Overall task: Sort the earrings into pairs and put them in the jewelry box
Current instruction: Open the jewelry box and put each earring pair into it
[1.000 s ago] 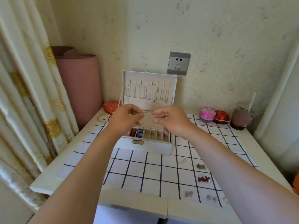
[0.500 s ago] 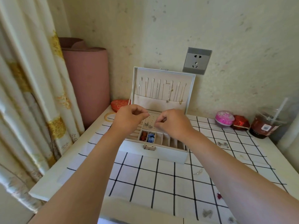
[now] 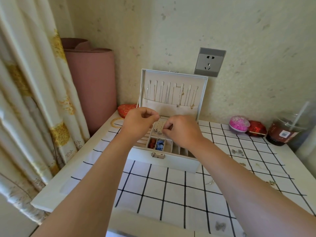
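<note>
L hand (image 3: 138, 124) pinches small hoop earring (image 3: 160, 116) over box (image 3: 162, 162) rear-left. R hand (image 3: 183, 130) fingertips pinched tog. at stud pad (image 3: 159, 125) mid-box; can't tell if holding anything. Pad sits just below-right of the hoop, R hand nearer. Loose earrings (image 3: 237, 152) on counter (image 3: 56, 190) right of box.

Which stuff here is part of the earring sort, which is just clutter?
Job: jewelry box; left hand pinching an earring; right hand at the studs; red earrings; blue earrings; loose earrings on the cloth.
Clutter: drink cup; pink ball; red box; red pouch; bangle; rolled mat.
</note>
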{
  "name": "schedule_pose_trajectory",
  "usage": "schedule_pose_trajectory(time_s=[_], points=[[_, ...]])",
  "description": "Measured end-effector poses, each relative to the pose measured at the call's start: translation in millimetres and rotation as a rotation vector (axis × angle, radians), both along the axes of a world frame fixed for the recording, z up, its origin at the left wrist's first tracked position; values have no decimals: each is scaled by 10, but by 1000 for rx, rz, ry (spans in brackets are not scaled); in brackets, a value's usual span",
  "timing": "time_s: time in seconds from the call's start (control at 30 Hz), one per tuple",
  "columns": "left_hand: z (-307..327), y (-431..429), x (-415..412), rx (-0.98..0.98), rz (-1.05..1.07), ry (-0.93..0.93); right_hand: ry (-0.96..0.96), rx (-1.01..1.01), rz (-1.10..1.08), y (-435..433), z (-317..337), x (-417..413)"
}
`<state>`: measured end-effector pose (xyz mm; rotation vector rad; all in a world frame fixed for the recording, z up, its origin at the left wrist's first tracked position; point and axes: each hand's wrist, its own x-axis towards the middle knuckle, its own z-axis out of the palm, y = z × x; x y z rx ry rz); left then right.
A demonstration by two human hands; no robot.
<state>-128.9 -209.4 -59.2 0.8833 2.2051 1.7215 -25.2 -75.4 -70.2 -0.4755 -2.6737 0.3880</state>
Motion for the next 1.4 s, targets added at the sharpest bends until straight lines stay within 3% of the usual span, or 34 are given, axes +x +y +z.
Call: schedule_pose_trajectory(time_s=[0.17,0.27,0.47,0.77,0.87,1.03,1.2,1.4], points=[[-4,-7,14,-4,-8,-15,-79,44,57,44,16,10],[6,-18,28,1,-12,-40,-110,-82,71,85,69,3],[54,-20,98,47,-46,-166,166,-553,149,63,322,41],[133,4,181,98,-127,-415,374,-792,96,16,338,63],[138,-3,185,45,-121,-296,360,-739,72,81,289,68],[-61,-7,96,-297,-58,272,102,-394,15,193,105,106],[-151,-36,98,-474,-148,530,-44,-163,6,158,76,119],[-148,-17,124,-536,-187,634,-64,-93,40,135,60,129]])
